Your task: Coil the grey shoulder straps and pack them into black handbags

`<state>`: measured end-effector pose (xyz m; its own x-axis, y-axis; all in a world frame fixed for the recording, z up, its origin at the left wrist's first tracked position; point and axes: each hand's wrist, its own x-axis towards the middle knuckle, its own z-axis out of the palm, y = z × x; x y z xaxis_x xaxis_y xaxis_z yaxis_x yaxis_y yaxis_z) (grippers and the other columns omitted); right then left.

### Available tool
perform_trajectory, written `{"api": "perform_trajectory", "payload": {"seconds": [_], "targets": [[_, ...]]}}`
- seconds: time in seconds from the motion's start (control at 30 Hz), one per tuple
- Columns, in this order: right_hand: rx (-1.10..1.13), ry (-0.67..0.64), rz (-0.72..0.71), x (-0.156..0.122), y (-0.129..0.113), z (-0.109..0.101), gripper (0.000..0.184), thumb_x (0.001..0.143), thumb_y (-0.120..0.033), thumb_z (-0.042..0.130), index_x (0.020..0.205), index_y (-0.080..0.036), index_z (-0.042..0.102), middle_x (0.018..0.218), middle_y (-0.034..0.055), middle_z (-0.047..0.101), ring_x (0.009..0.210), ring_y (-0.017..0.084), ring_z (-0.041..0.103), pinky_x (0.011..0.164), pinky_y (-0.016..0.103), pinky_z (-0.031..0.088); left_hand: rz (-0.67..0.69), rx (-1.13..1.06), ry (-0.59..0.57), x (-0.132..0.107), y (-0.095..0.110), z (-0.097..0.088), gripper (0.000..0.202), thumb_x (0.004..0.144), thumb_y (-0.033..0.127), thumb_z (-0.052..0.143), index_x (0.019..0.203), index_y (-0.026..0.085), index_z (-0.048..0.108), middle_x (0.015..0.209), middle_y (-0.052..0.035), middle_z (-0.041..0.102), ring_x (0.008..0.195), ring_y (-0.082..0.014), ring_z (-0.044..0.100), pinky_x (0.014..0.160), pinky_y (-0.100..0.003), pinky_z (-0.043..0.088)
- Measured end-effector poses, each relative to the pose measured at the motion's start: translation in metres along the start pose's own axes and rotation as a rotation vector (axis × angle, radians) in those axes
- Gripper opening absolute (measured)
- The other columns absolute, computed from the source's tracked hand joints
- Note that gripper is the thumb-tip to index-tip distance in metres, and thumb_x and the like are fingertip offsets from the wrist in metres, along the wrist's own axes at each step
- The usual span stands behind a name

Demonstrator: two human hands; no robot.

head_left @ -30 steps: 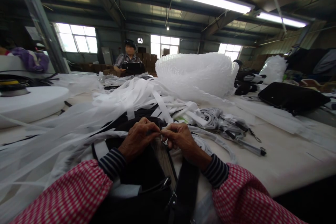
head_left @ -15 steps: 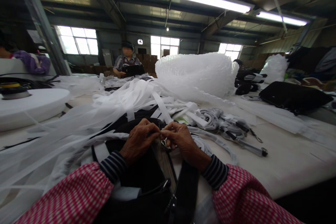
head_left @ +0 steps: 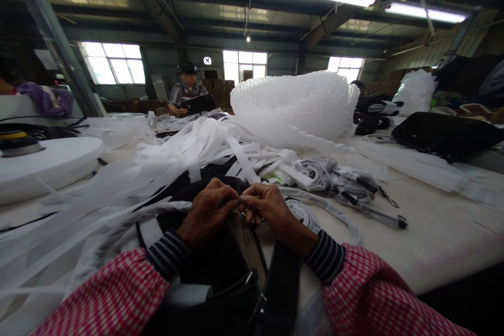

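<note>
A black bag (head_left: 212,268) lies before me at the table's edge, its zipped opening running toward me. Over its far end, my left hand (head_left: 207,212) is closed in a pinch, thumb and forefinger meeting the right fingertips. My right hand (head_left: 271,211) is closed too, with a small silver metal clasp (head_left: 245,213) at its fingers. What the left fingertips pinch is too small to make out. Nearer me on the bag are a metal ring (head_left: 251,276) and a black strap (head_left: 281,286).
Long white strips (head_left: 197,142) heap up behind the bag and spread left. Wrapped straps with metal hooks (head_left: 354,184) lie to the right. A large white foam roll (head_left: 291,107) stands behind, a white tape reel (head_left: 51,165) at left. Across the table sits another person (head_left: 189,92).
Both hands stay together over the bag, with only slight finger movement. The clasp is now more covered by the right fingers. The view has shifted a little.
</note>
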<state>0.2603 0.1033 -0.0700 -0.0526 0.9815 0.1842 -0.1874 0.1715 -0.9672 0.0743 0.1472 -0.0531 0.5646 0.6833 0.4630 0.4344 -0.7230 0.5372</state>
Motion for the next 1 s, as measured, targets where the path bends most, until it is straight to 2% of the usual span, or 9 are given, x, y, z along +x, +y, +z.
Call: {"api": "perform_trajectory", "payload": {"seconds": [0.13, 0.3, 0.43, 0.53, 0.67, 0.77, 0.83, 0.9, 1.0], "targets": [[0.004, 0.026, -0.021, -0.001, 0.001, 0.003, 0.036, 0.073, -0.041, 0.083, 0.078, -0.011, 0.064, 0.068, 0.004, 0.071, 0.044, 0.009, 0.059, 0.034, 0.014, 0.037, -0.018, -0.014, 0.011, 0.0, 0.002, 0.001, 0.021, 0.095, 0.034, 0.059, 0.087, 0.021, 0.073, 0.093, -0.0039, 0.058, 0.088, -0.0204, 0.061, 0.08, -0.035, 0.046], [0.048, 0.001, 0.056, 0.001, 0.001, 0.002, 0.038, 0.069, -0.043, 0.083, 0.075, -0.013, 0.061, 0.065, 0.0024, 0.069, 0.041, 0.007, 0.055, 0.033, 0.014, 0.034, -0.04, -0.033, 0.002, -0.002, 0.005, -0.002, 0.025, 0.094, 0.038, 0.059, 0.085, 0.02, 0.072, 0.094, -0.0034, 0.058, 0.087, -0.02, 0.061, 0.08, -0.035, 0.046], [0.066, -0.007, 0.145, 0.004, 0.003, 0.003, 0.038, 0.066, -0.043, 0.084, 0.072, -0.013, 0.06, 0.063, 0.0022, 0.067, 0.04, 0.006, 0.051, 0.034, 0.015, 0.031, -0.046, -0.05, -0.055, 0.002, 0.001, -0.003, 0.027, 0.094, 0.042, 0.059, 0.087, 0.02, 0.073, 0.094, -0.0031, 0.059, 0.089, -0.0207, 0.062, 0.082, -0.035, 0.047], [0.013, -0.035, 0.121, 0.004, -0.006, -0.001, 0.031, 0.07, -0.04, 0.078, 0.074, -0.012, 0.063, 0.068, 0.0037, 0.069, 0.045, 0.008, 0.055, 0.037, 0.016, 0.033, -0.05, 0.009, -0.106, 0.006, 0.004, -0.011, 0.027, 0.095, 0.044, 0.06, 0.093, 0.021, 0.074, 0.097, -0.0042, 0.061, 0.091, -0.0221, 0.062, 0.084, -0.037, 0.048], [-0.31, -0.038, -0.059, -0.007, -0.048, -0.034, 0.021, 0.08, -0.034, 0.071, 0.089, -0.015, 0.068, 0.08, 0.004, 0.07, 0.06, 0.014, 0.063, 0.047, 0.021, 0.042, 0.184, 0.315, -0.221, -0.001, 0.035, -0.035, 0.027, 0.101, 0.021, 0.047, 0.112, 0.026, 0.071, 0.114, -0.0062, 0.067, 0.117, -0.0285, 0.055, 0.094, -0.041, 0.044], [-0.795, -0.115, -0.255, -0.031, -0.081, -0.076, 0.023, 0.085, -0.035, 0.075, 0.102, -0.019, 0.074, 0.111, 0.0081, 0.069, 0.098, 0.022, 0.065, 0.085, 0.035, 0.052, 0.409, 0.493, -0.392, -0.017, 0.068, -0.049, 0.05, 0.094, 0.001, 0.042, 0.122, 0.035, 0.066, 0.133, 0.0009, 0.066, 0.135, -0.0278, 0.043, 0.104, -0.042, 0.036], [-1.027, -0.28, -0.233, -0.052, -0.089, -0.098, 0.042, 0.083, -0.043, 0.081, 0.119, -0.024, 0.073, 0.133, 0.0095, 0.061, 0.122, 0.029, 0.055, 0.107, 0.044, 0.043, 0.465, 0.495, -0.484, -0.03, 0.084, -0.049, 0.053, 0.09, -0.002, 0.045, 0.122, 0.034, 0.065, 0.129, 0.0007, 0.067, 0.127, -0.0244, 0.049, 0.103, -0.038, 0.037], [-1.146, -0.415, -0.147, -0.072, -0.082, -0.111, 0.067, 0.077, -0.049, 0.086, 0.136, -0.029, 0.065, 0.146, 0.0096, 0.052, 0.134, 0.035, 0.045, 0.113, 0.05, 0.036, 0.455, 0.482, -0.531, -0.039, 0.091, -0.044, 0.044, 0.089, -0.001, 0.046, 0.115, 0.03, 0.065, 0.118, -0.0017, 0.069, 0.113, -0.0219, 0.055, 0.096, -0.033, 0.041], [-1.171, -0.407, -0.107, -0.089, -0.059, -0.116, 0.077, 0.075, -0.039, 0.087, 0.145, -0.029, 0.055, 0.149, 0.01, 0.048, 0.134, 0.037, 0.043, 0.11, 0.05, 0.037, 0.388, 0.551, -0.519, -0.042, 0.09, -0.039, 0.031, 0.089, 0.001, 0.048, 0.103, 0.023, 0.063, 0.104, -0.0033, 0.067, 0.096, -0.0217, 0.055, 0.084, -0.032, 0.041]]}}
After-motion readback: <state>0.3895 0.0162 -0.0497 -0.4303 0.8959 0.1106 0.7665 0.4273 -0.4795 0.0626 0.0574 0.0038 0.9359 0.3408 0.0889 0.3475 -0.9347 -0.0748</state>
